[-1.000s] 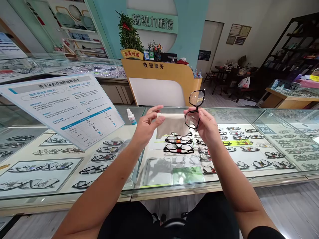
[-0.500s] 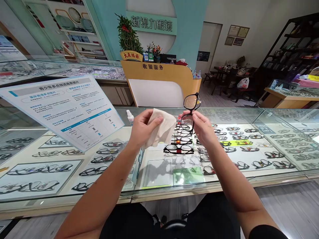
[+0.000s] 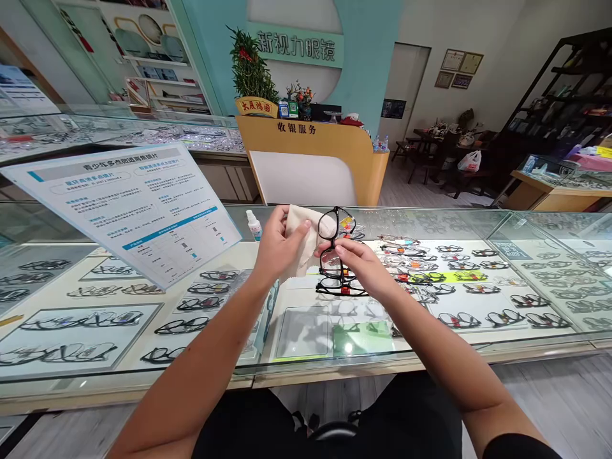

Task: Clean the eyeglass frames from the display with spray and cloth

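A pale cream cloth (image 3: 300, 241) hangs from my left hand (image 3: 278, 245), pinched between thumb and fingers. My right hand (image 3: 359, 261) grips a pair of black-framed glasses (image 3: 333, 241) at the bridge, the frame turned upright with one lens above the other. The upper lens overlaps the cloth's right edge in view; whether they touch is hard to tell. Beyond my left hand stands a small white spray bottle (image 3: 254, 224) on the glass counter.
Under the glass countertop (image 3: 191, 376) lie rows of glasses (image 3: 459, 320). A large printed sheet (image 3: 138, 210) stands at the left. Farther back are a wooden reception desk (image 3: 368, 159) and a potted plant (image 3: 251, 70).
My right hand has moved left and slightly down, bringing the glasses beside the cloth. My left hand has barely moved. The view has shifted slightly.
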Demonstrator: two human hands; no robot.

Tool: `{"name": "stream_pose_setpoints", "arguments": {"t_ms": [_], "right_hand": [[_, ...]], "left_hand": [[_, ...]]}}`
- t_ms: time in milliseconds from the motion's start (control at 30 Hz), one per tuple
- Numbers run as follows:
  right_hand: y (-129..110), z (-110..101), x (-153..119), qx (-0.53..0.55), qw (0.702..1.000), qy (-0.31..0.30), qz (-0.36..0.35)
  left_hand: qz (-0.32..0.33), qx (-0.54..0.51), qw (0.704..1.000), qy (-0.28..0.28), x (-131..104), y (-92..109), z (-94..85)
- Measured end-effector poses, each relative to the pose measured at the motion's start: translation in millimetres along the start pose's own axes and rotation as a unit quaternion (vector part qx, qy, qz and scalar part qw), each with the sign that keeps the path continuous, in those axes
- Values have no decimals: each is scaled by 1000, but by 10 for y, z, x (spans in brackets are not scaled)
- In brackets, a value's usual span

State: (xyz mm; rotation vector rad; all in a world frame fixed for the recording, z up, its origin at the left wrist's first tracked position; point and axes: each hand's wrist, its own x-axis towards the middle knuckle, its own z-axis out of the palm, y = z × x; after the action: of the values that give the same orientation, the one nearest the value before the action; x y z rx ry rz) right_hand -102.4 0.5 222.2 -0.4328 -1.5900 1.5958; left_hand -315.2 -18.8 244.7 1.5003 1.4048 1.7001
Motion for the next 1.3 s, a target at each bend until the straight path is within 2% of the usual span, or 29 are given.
{"name": "stream_pose_setpoints", "arguments": {"t_ms": [133,267,433,667,867,1100,1300], "right_hand": [[23,-13,15,-14,1000,8,8],[56,-3,16,-24,999,18,14],[99,19,20,-38,999,26,26],[185,12,49,-54,998,37,23],[156,-21,56,-97,994,56,-1],[-15,84,-39,-119,992,21,-32],[-63,141,-108,-174,983,10,-57]], "left_hand": [[39,25,999,-2,-9,-22,25],[58,50,997,29,-56,-47,75],[142,123,981,48,-133,-27,136],[184,172,968,-2,-223,12,199],[154,178,972,-10,-298,5,197],[118,51,992,-17,-287,140,154],[85,-16,994,-64,-196,181,127]]}}
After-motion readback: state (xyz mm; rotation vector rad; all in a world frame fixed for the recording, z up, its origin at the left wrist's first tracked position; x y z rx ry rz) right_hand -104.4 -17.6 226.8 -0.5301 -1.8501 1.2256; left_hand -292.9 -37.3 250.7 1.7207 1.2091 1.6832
